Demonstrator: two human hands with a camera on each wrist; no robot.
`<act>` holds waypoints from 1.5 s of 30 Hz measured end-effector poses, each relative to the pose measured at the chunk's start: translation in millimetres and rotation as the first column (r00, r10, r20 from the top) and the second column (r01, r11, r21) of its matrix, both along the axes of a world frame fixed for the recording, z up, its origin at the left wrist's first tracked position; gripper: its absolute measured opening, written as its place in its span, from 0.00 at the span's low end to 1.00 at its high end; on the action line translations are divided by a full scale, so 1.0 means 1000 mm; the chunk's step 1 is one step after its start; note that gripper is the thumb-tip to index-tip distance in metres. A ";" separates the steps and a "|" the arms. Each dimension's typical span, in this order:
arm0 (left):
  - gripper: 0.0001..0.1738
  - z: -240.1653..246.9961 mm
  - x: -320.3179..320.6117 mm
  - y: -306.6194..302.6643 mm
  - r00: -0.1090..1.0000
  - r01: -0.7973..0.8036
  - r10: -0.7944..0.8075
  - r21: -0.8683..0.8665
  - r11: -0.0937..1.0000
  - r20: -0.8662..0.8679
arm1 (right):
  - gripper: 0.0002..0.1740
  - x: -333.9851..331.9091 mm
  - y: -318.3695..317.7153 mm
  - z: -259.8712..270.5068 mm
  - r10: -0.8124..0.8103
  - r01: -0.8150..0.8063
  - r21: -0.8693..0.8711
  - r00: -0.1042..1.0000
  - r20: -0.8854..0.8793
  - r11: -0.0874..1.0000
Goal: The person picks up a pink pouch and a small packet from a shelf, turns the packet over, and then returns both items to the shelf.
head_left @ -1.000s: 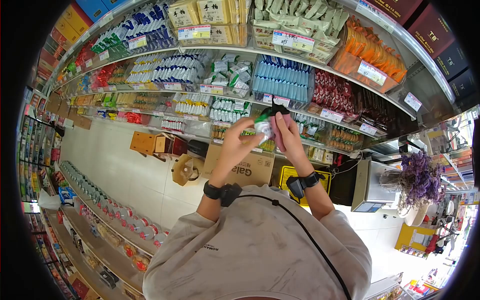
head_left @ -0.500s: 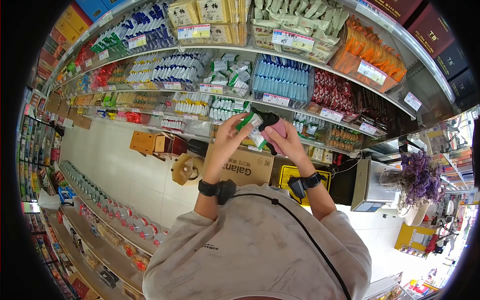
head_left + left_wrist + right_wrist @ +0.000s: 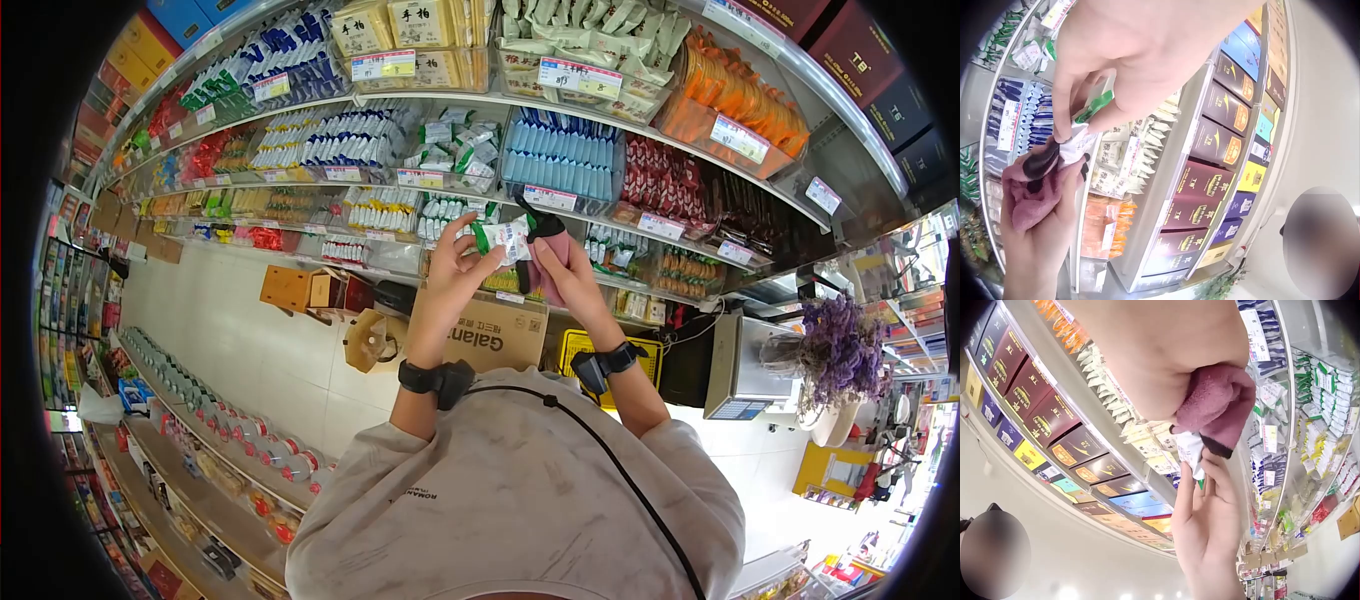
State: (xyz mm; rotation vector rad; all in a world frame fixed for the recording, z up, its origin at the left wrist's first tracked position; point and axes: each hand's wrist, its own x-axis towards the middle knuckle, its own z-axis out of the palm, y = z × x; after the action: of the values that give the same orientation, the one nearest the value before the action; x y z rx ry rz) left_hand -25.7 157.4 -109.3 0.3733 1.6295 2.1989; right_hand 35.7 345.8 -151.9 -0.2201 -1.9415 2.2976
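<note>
Packet [image 3: 510, 240], pinched by your left hand [image 3: 453, 272], meets the pink cloth [image 3: 1032, 206] your right hand [image 3: 576, 277] grips tightly. Wiping seems in hand; next calls for turning it steadily under the cloth. Stocked shelves [image 3: 430, 97] stand beyond.

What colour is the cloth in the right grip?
The cloth is dusky pink with black parts; clearest in the right wrist view.

1 head view downward, 2 wrist close-ups.

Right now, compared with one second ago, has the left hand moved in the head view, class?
Yes: the left hand has shifted leftward, judged against the stationary cardboard box.
</note>
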 end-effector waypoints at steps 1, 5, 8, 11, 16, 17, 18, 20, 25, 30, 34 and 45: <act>0.26 0.002 0.000 -0.001 1.000 0.028 -0.028 -0.015 1.000 -0.003 | 0.17 -0.001 0.000 0.002 -0.014 0.014 0.018 1.000 -0.023 1.000; 0.21 -0.004 0.000 -0.001 0.997 0.038 -0.044 -0.089 0.995 -0.063 | 0.14 0.003 0.005 0.018 0.004 -0.006 0.077 1.000 0.023 0.997; 0.18 -0.001 0.001 -0.005 0.999 0.032 -0.031 -0.086 0.996 0.013 | 0.15 0.002 0.004 0.020 -0.013 0.015 0.068 0.999 -0.033 0.998; 0.18 -0.005 -0.002 -0.010 0.999 0.031 -0.030 -0.105 0.994 0.016 | 0.16 0.001 0.002 0.014 -0.044 0.044 0.000 0.997 -0.068 0.999; 0.20 -0.014 -0.005 -0.004 0.989 -0.147 0.147 0.000 0.989 -0.022 | 0.21 -0.005 0.001 -0.002 -0.135 0.150 -0.188 0.987 0.093 0.971; 0.20 -0.014 -0.005 -0.003 0.994 -0.106 0.105 -0.024 0.994 -0.011 | 0.22 -0.004 0.000 -0.005 -0.130 0.161 -0.217 0.980 0.152 0.963; 0.20 -0.011 -0.003 -0.001 0.998 -0.064 0.064 -0.046 0.997 0.001 | 0.24 -0.003 -0.003 -0.002 -0.096 0.129 -0.219 0.983 0.155 0.967; 0.21 -0.013 -0.002 0.002 1.000 0.012 -0.012 -0.085 0.996 0.000 | 0.23 0.000 -0.011 0.004 -0.074 0.096 -0.143 0.986 0.153 0.985; 0.19 -0.019 0.001 0.008 0.996 0.069 -0.079 -0.194 0.979 -0.046 | 0.17 -0.005 -0.010 0.002 -0.094 0.102 0.208 0.994 -0.051 0.973; 0.19 -0.019 -0.003 0.008 0.997 -0.006 -0.006 -0.150 0.989 -0.077 | 0.15 -0.004 -0.006 0.009 -0.203 0.216 0.146 0.974 -0.096 0.965; 0.20 -0.017 -0.019 -0.007 0.989 0.058 -0.090 -0.246 0.967 -0.118 | 0.19 -0.012 0.023 0.002 -0.318 0.319 0.006 0.945 -0.080 0.948; 0.20 -0.006 -0.022 0.010 0.896 0.352 -0.440 -0.505 0.788 -0.062 | 0.17 -0.004 0.035 -0.003 0.010 -0.005 0.091 0.998 -0.054 0.996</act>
State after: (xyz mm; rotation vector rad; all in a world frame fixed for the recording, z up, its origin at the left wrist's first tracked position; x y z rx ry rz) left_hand -48.0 166.9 -115.4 0.7065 1.9110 1.4179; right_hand 32.1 381.0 -154.6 -0.1400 -2.0171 2.1891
